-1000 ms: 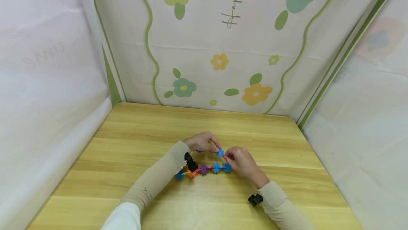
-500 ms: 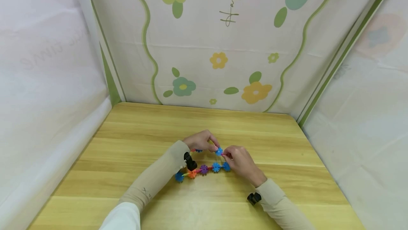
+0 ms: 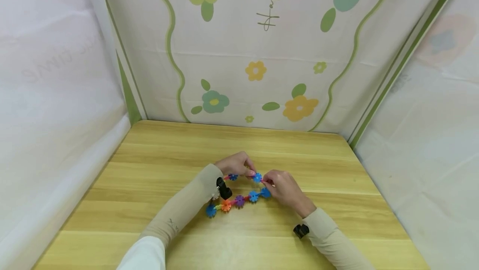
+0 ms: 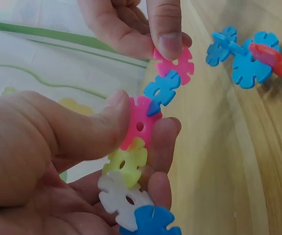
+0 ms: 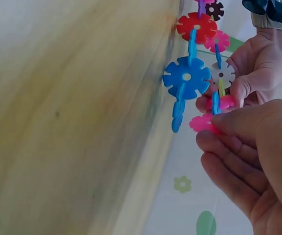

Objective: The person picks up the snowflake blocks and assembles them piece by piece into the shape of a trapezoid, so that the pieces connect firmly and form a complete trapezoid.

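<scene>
A chain of slotted plastic snowflake discs bends in a loop over the table. My left hand (image 3: 236, 164) pinches a pink disc (image 4: 140, 132) between thumb and fingers, with yellow (image 4: 121, 165), white (image 4: 115, 195) and blue (image 4: 155, 221) discs trailing across the fingers. From that pink disc a blue disc (image 4: 160, 93) leads to another pink disc (image 4: 184, 68) at this end, which the thumb and index finger of my right hand (image 3: 284, 189) pinch. The chain's other end, two blue discs (image 5: 186, 77) slotted crosswise, lies just below my right hand.
The near side of the chain runs through purple (image 3: 239, 200) and orange (image 3: 226, 206) discs to a blue disc (image 3: 211, 210) at the left. The wooden table (image 3: 179, 145) meets a flower-printed cloth wall (image 3: 232, 53) behind, with cloth sides left and right.
Both hands keep their pinch in almost the same place. The blue disc at the near left has shifted slightly toward me.
</scene>
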`<state>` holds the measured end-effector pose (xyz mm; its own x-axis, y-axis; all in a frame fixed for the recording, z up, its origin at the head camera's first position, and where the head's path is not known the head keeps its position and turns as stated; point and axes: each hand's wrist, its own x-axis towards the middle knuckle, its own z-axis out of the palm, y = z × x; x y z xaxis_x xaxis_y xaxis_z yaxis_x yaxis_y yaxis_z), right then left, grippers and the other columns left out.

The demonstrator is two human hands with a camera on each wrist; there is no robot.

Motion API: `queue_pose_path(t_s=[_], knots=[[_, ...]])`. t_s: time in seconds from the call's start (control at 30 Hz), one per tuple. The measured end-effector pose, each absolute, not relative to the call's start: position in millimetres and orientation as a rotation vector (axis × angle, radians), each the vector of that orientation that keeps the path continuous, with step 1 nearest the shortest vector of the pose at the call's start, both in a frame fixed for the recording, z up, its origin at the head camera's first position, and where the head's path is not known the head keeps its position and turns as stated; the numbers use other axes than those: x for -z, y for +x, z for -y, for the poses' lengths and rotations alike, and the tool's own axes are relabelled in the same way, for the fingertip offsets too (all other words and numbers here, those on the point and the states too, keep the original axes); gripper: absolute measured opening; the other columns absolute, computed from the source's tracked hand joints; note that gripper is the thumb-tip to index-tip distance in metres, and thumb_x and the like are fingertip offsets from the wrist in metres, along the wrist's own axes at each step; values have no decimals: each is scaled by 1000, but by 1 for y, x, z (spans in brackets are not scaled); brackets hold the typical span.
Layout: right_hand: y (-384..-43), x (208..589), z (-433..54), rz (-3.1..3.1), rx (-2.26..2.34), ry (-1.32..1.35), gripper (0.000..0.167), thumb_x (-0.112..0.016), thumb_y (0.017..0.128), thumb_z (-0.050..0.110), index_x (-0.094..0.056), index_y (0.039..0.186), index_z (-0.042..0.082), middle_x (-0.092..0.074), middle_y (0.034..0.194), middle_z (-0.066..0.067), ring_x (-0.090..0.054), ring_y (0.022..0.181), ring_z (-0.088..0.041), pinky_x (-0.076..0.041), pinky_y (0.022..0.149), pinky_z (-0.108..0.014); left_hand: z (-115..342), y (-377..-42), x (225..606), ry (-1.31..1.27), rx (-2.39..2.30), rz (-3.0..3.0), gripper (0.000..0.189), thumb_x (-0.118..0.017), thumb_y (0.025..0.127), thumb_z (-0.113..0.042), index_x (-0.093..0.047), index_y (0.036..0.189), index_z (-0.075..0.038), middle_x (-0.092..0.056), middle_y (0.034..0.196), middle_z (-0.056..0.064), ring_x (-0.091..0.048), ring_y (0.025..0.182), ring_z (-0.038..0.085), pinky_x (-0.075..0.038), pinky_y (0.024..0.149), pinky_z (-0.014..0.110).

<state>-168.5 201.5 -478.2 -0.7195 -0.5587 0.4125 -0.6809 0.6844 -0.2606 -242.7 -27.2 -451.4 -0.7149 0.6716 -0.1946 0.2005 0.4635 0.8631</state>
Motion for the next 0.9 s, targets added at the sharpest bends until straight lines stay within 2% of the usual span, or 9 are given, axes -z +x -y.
queue_pose_path(t_s=[0.23, 0.4, 0.63, 0.77, 0.9], knots=[[-171, 481, -201, 2427, -503, 1096, 9, -86, 86, 0, -77, 87, 4, -78, 83, -4, -72, 70, -11, -60, 64, -23, 28, -242, 446, 674, -1194, -2222, 15, -70, 101, -9, -85, 98, -7, -82, 96, 8, -77, 95, 24, -61, 95, 48], [-173, 484, -199, 2311, -457, 1105, 14, -87, 82, -2, -75, 86, 4, -78, 84, -5, -74, 70, -13, -60, 63, -24, 29, -242, 446, 638, -1212, -2241, 15, -71, 101, -9, -86, 97, -9, -83, 94, 6, -77, 94, 23, -60, 96, 51], [-173, 484, -196, 2281, -285, 1114, 13, -89, 82, 2, -78, 87, 5, -78, 85, -5, -76, 70, -15, -62, 63, -26, 29, -241, 449, 624, -1223, -2247, 15, -71, 101, -9, -86, 97, -10, -82, 93, 4, -76, 94, 18, -61, 95, 46], [-172, 485, -197, 2291, -322, 1098, 13, -88, 82, 1, -77, 87, 5, -78, 85, -5, -75, 70, -15, -62, 63, -26, 29, -239, 447, 628, -1230, -2246, 16, -70, 102, -9, -86, 97, -9, -83, 94, 6, -77, 96, 21, -61, 94, 43], [-172, 485, -197, 2286, -337, 1105, 13, -89, 81, 0, -77, 86, 5, -79, 85, -6, -75, 70, -15, -62, 63, -26, 29, -239, 445, 622, -1249, -2219, 16, -69, 102, -8, -85, 98, -6, -82, 96, 9, -78, 97, 25, -60, 98, 49]])
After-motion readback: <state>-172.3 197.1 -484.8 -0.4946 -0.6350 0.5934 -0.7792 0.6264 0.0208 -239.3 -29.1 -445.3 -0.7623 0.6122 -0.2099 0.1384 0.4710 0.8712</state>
